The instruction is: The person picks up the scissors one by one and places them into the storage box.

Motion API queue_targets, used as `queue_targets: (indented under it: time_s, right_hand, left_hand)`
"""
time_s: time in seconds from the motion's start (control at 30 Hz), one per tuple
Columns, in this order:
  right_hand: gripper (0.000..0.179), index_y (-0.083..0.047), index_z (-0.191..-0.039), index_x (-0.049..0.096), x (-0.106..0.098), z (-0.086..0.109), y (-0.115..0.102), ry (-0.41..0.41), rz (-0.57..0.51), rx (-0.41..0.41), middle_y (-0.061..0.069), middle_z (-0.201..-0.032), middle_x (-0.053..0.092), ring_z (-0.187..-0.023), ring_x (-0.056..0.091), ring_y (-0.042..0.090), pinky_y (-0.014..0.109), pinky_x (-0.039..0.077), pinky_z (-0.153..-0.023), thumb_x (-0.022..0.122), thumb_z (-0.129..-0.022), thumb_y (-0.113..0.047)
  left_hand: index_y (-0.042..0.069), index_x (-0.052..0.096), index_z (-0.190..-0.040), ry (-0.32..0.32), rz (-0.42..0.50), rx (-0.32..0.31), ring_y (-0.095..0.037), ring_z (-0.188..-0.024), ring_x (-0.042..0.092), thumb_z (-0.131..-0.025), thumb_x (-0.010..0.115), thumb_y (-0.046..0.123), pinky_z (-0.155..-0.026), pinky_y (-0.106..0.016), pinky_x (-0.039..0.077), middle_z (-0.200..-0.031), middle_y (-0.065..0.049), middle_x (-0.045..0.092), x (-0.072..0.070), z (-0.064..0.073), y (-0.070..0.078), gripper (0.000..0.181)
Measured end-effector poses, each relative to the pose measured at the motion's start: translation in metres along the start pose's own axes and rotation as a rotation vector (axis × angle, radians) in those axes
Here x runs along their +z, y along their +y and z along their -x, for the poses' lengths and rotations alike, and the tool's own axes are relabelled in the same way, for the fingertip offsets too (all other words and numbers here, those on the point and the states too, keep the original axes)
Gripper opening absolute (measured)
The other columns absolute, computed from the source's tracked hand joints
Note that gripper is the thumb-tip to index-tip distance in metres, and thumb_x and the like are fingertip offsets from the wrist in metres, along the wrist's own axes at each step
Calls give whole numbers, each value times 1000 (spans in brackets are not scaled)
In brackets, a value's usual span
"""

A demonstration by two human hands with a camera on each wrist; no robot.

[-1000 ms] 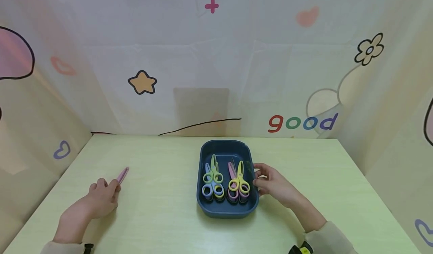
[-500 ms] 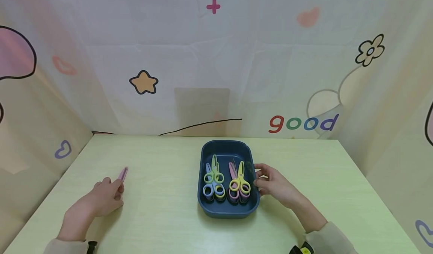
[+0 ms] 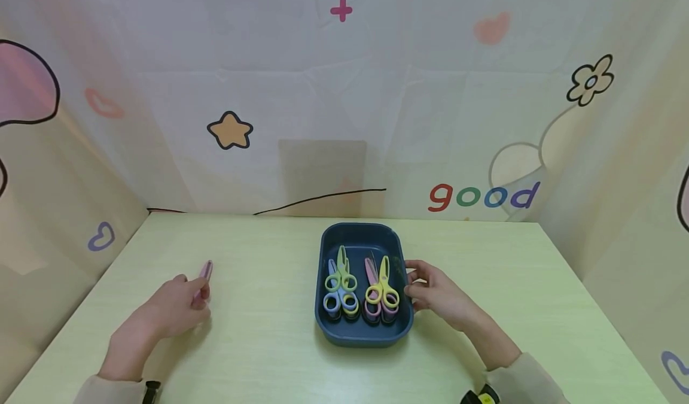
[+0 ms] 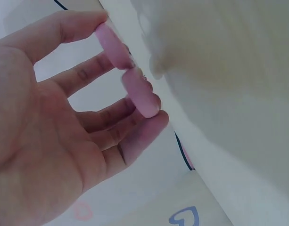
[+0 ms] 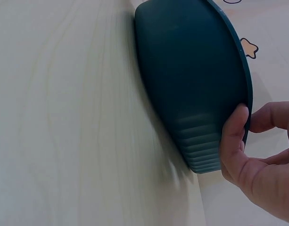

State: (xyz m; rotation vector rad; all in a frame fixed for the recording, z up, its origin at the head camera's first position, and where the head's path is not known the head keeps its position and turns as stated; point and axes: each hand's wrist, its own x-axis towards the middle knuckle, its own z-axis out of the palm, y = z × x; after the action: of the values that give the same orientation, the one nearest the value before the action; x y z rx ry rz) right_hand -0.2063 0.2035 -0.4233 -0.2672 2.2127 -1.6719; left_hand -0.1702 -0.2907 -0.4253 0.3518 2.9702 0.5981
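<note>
My left hand (image 3: 174, 305) is at the left of the table, pinching a pair of pink scissors (image 4: 142, 92) between thumb and fingertips. The left wrist view shows their pink handles edge-on; in the head view the pink tip (image 3: 207, 269) points away from me. My right hand (image 3: 444, 296) grips the right rim of a dark blue plastic box (image 5: 196, 61), thumb outside and fingers over the edge. Inside the box lie several scissors, including a light green pair (image 3: 341, 270), a blue pair (image 3: 331, 302) and a yellow pair (image 3: 384, 284) over pink ones (image 3: 371, 309).
The pale wooden table (image 3: 258, 308) carries the box right of its middle. Printed cloth (image 3: 242, 63) hangs behind the table and along both sides, close to its edges.
My left hand has moved right and slightly away from me, shifting its grip on the pink scissors, which now stand further right. The right hand and the box stay put.
</note>
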Motion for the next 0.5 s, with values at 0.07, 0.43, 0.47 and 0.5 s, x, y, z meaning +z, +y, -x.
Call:
queue_targets:
  time_s: [0.07, 0.43, 0.47, 0.5]
  right_hand:
    - [56, 9, -151, 33, 0, 0, 0, -1, 1, -2, 20, -113, 49, -93, 58, 27, 36, 59, -78, 54, -100, 0]
    - [56, 10, -151, 33, 0, 0, 1, -6, -11, -4, 21, -114, 48, -92, 57, 27, 35, 59, -77, 54, -100, 0]
    - [56, 9, -151, 33, 0, 0, 1, -6, -10, -6, 21, -114, 48, -93, 57, 27, 35, 59, -77, 54, -100, 0]
    - [56, 10, -151, 33, 0, 0, 1, -7, -9, -9, 21, -114, 48, -93, 57, 27, 35, 59, -77, 54, -100, 0]
  left_hand:
    - [11, 61, -99, 13, 15, 13, -22, -73, 43, -81, 68, 10, -61, -35, 37, -83, -6, 46, 1, -1, 3, 19]
    - [7, 64, -106, 101, 0, 35, -26, -78, 48, -82, 68, 17, -63, -38, 41, -89, -10, 50, 10, -11, 26, 26]
    - [7, 64, -106, 107, 3, 37, -27, -79, 49, -83, 68, 17, -64, -38, 41, -90, -10, 50, 10, -12, 29, 26]
    - [7, 64, -107, 110, 9, 36, -27, -79, 49, -83, 68, 17, -64, -38, 41, -89, -10, 49, 10, -12, 32, 26]
